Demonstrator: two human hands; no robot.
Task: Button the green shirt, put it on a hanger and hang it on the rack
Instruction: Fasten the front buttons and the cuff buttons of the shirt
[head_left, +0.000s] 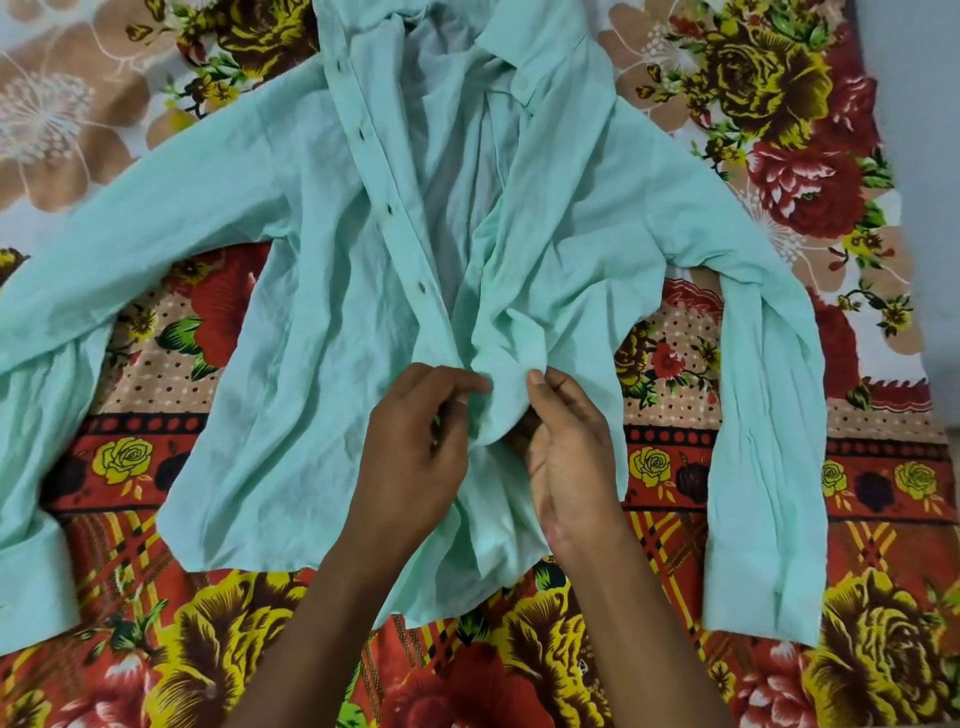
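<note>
The shirt (322, 332) lies face up on the floral sheet (675, 649), collar away from me and hem toward me, so its long axis runs straight out from my hands. Both front edges meet between my hands near the lower part of the front and spread apart toward the collar. My left hand (415, 447) pinches the buttonhole placket (387, 171), which runs from my fingers up and to the left; four dark buttonholes show along it, all unfastened. My right hand (571, 452) is clamped on the opposite front edge, thumb on top and fingers tucked under a bunched fold of cloth. The two hands sit close together, almost touching, with the gathered cloth between them. No button is visible in the fold at my right hand, so I cannot tell whether one is already under my thumb. Below my hands the front appears drawn together, but the cloth hides any fastening there. I judge the step in hand to be fastening a low button, with the open holes above it still to do. The next buttonhole lies just beyond my left fingertips, so the left hand is nearer and should slide up the placket while the right hand feeds the matching edge across. The sleeves lie spread well out to either side, clear of the work. No hanger or rack is in view.
</note>
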